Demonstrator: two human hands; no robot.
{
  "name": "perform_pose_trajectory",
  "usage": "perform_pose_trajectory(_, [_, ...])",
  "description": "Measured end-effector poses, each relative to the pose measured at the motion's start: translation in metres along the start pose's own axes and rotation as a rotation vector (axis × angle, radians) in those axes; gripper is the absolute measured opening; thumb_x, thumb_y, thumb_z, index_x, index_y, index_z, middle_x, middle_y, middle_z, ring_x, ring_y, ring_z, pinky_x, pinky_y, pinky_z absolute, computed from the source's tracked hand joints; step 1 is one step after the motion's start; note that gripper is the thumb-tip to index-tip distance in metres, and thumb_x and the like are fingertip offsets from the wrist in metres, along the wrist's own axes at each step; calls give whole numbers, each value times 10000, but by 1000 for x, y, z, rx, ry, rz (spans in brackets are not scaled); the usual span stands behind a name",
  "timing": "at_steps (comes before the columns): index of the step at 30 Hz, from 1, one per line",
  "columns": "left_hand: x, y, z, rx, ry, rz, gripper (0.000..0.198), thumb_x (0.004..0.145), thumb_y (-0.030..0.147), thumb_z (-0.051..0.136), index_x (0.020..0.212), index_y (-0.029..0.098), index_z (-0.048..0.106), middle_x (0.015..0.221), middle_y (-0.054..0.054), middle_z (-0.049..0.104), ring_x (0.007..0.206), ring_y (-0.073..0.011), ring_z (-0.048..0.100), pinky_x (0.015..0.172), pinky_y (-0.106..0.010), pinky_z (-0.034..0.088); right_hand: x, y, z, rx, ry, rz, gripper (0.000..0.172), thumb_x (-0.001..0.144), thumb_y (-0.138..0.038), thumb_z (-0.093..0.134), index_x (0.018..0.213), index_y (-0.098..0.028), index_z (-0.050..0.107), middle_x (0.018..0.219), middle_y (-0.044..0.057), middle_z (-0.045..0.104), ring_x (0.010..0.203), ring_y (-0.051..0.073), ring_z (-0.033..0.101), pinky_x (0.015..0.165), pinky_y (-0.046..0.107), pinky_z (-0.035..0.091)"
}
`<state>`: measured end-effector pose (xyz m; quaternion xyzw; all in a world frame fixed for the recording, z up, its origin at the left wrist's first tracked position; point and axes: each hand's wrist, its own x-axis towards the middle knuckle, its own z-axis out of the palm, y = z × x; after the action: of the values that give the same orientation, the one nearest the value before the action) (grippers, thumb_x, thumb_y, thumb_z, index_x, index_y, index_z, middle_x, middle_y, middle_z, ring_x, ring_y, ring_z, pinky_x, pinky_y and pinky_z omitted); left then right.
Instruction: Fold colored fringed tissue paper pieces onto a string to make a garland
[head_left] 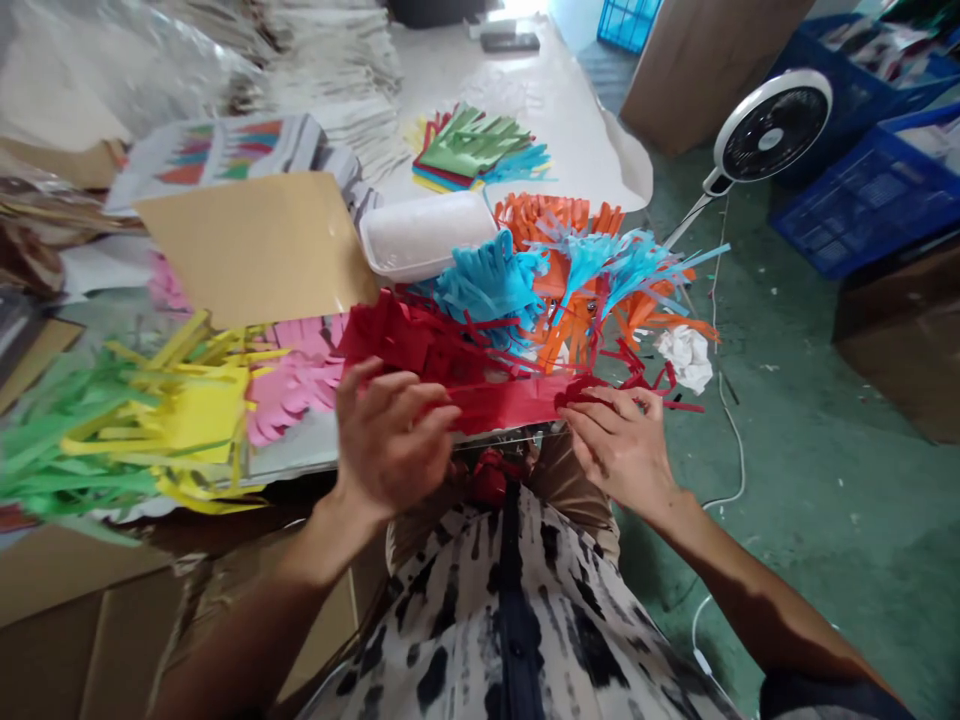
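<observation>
a sheet of red fringed paper sits at the near edge of the desk, its solid band toward the person and its cut strips spreading away over the other papers. both hands hold it, a short stretch of red showing between them. the left hand is narrowly closed over the band's left part, fingers curled on top. the right hand pinches the band's right end, with loose red strips around its fingertips.

just beyond the red sheet lie a tuft of blue fringed paper and a mound of orange fringed paper, with pale blue strips fanning across it. crumpled white paper rests just right of them, near the desk's right edge. to the left, along the near edge, are pink fringed paper, yellow fringed paper and green fringed paper. farther in are a white plastic tub, a tan card sheet and a stack of multicoloured fringed paper. off the desk's right edge, an electric fan stands on the green floor, with blue plastic crates beyond it.
</observation>
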<state>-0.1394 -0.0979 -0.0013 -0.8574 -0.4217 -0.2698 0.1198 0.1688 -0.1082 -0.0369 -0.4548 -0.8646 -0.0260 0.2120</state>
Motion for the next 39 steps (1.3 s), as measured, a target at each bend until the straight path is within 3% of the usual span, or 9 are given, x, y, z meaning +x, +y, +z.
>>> perform_pose_trajectory(2, [11, 24, 9, -96, -75, 70, 203, 913, 191, 688, 1097, 266, 734, 1088, -8, 787, 1042, -233, 659, 1027, -472, 502, 5, 2, 0, -24, 5, -29, 172, 1004, -206, 639, 1143, -234, 736, 1123, 21, 817, 1169, 252, 652, 1021, 486, 304])
perform_pose_trajectory(5, [23, 53, 33, -121, -234, 139, 188, 942, 169, 639, 1104, 196, 731, 1118, -78, 765, 1071, -251, 654, 980, -433, 517, 9, 5, 0, -51, 26, -83, 131, 1000, -209, 674, 1103, -253, 741, 1084, -15, 823, 1158, 232, 647, 1017, 470, 306])
perform_pose_trajectory(10, [23, 57, 55, -74, -367, 128, 199, 922, 112, 616, 1095, 125, 712, 1068, -141, 730, 987, -288, 649, 840, -430, 539, 11, 8, 1, -66, 45, -108, 112, 1007, -223, 681, 1094, -256, 743, 1062, -24, 823, 1139, 209, 647, 1003, 456, 319])
perform_pose_trajectory(17, [21, 50, 55, -62, -256, 89, 133, 970, 127, 581, 1019, 166, 699, 980, -98, 745, 885, -246, 657, 799, -389, 532, 13, 7, 5, -79, 44, -118, 172, 1015, -281, 664, 1160, -222, 737, 1139, 35, 803, 1164, 234, 637, 992, 473, 330])
perform_pose_trajectory(23, [32, 52, 52, -112, -129, 38, 245, 986, 194, 597, 1211, 206, 693, 1142, -68, 776, 1080, -245, 679, 1122, -455, 460, 13, 6, 3, -162, 174, -189, 165, 1003, -161, 657, 1153, -204, 711, 1073, 22, 809, 1114, 207, 644, 946, 439, 345])
perform_pose_trajectory(28, [36, 25, 45, -25, -55, -46, 281, 1007, 170, 563, 1241, 217, 712, 1189, -71, 781, 1156, -258, 670, 1126, -458, 466, 8, 12, -1, -183, 190, -179, 272, 1008, -88, 619, 1188, -280, 691, 1096, -37, 808, 1107, 189, 655, 953, 427, 341])
perform_pose_trajectory(35, [7, -64, -6, 19, -105, -74, 281, 1008, 230, 557, 1239, 276, 711, 1179, -19, 778, 1159, -226, 656, 1126, -479, 467, -3, 15, 2, -142, 102, -142, 310, 1011, -102, 614, 1218, -312, 708, 1109, -23, 811, 1120, 217, 661, 970, 451, 345])
perform_pose_trajectory(37, [0, -72, -25, 93, -173, -151, 343, 1047, 345, 500, 1350, 296, 655, 1339, -18, 713, 1304, -284, 576, 1173, -606, 375, -3, 11, 7, -126, 115, -162, 285, 999, -103, 637, 1217, -273, 707, 1088, -12, 815, 1112, 210, 655, 982, 446, 349])
perform_pose_trajectory(39, [-1, -58, -38, 71, -235, -178, 450, 1060, 433, 469, 1487, 311, 545, 1500, -32, 604, 1452, -358, 452, 1198, -706, 288, -1, 8, 11, -129, 116, -176, 237, 1003, -114, 638, 1185, -245, 714, 1076, -6, 816, 1105, 208, 649, 995, 442, 353])
